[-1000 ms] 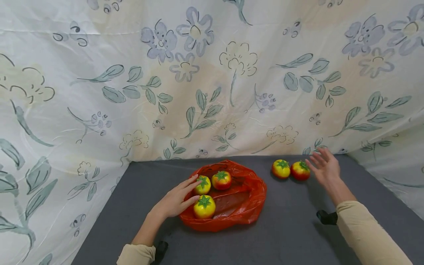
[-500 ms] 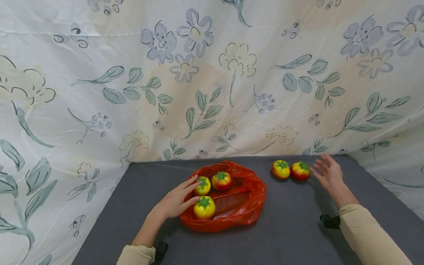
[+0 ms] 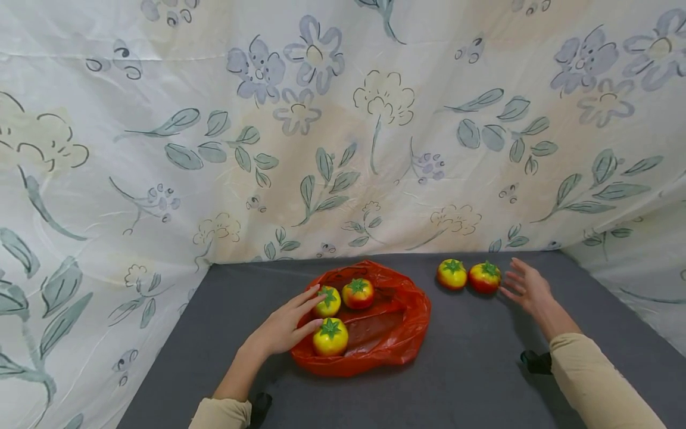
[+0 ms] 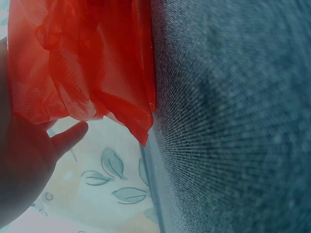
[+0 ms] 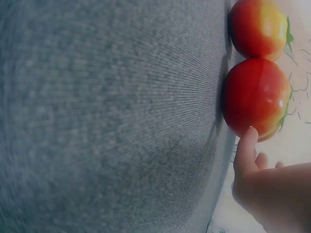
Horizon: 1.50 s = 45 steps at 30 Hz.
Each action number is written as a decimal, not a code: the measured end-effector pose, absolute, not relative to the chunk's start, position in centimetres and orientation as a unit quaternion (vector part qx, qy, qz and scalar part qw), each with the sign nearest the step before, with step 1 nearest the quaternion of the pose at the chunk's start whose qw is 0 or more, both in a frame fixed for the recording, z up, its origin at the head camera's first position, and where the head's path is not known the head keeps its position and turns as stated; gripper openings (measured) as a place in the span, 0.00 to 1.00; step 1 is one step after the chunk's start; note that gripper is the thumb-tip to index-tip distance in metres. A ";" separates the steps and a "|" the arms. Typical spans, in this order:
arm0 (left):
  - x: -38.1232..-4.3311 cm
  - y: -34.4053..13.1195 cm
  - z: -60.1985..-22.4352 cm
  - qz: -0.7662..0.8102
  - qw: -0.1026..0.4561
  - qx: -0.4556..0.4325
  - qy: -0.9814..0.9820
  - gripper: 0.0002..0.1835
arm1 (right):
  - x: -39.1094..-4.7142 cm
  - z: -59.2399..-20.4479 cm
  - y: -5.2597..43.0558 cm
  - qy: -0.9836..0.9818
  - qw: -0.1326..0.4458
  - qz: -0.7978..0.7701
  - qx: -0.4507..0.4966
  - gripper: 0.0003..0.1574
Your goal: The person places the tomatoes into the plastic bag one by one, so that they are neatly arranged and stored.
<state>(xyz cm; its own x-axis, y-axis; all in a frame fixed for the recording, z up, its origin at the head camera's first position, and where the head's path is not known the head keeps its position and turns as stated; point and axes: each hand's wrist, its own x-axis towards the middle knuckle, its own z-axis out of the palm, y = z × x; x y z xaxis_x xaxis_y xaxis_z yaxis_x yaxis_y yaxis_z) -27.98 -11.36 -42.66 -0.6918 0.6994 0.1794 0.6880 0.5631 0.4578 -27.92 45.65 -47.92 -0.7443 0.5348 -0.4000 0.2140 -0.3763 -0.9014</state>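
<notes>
A red plastic bag [image 3: 375,348] lies with its mouth spread wide on the dark table. Inside are a yellow-green tomato [image 3: 327,302], a red-and-yellow tomato [image 3: 358,294] and a yellow tomato [image 3: 330,338], all with green star-shaped tops. My left hand [image 3: 281,325] rests over the bag's left rim, fingers extended towards the tomatoes; the left wrist view shows its thumb beside the red plastic [image 4: 82,63]. To the right of the bag, two red-and-yellow tomatoes sit side by side, a left one [image 3: 452,274] and a right one [image 3: 485,277]. My right hand [image 3: 530,291], fingers spread, is at the right tomato's side, a fingertip appearing to touch it [image 5: 257,97].
A dark grey cloth-like surface [image 3: 455,369] covers the table. Behind it and along both sides hangs a pale curtain [image 3: 343,179] with printed flowers and leaves. Black straps or devices [image 3: 535,362] show at the wrists.
My right hand has come down from above to beside the right tomato. The two tomatoes outside the bag have shifted slightly left. My left hand stays where it was.
</notes>
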 end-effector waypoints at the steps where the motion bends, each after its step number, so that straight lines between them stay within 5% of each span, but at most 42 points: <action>1: -28.0 -11.4 -42.7 0.255 0.012 0.392 0.884 0.31 | -28.0 -48.0 45.5 -0.554 0.106 0.751 -0.344 0.54; 19: -28.1 -11.4 -42.9 0.251 0.008 0.393 0.884 0.31 | -30.1 -51.2 45.9 -0.657 0.083 0.664 -0.348 0.72; 34: -28.1 -11.4 -42.8 0.249 0.004 0.396 0.884 0.32 | -26.5 -44.6 39.1 -0.719 0.050 0.625 -0.300 0.62; 45: -28.0 -11.5 -42.7 0.247 0.012 0.395 0.885 0.32 | -26.9 -45.3 39.2 -0.732 0.045 0.605 -0.311 0.65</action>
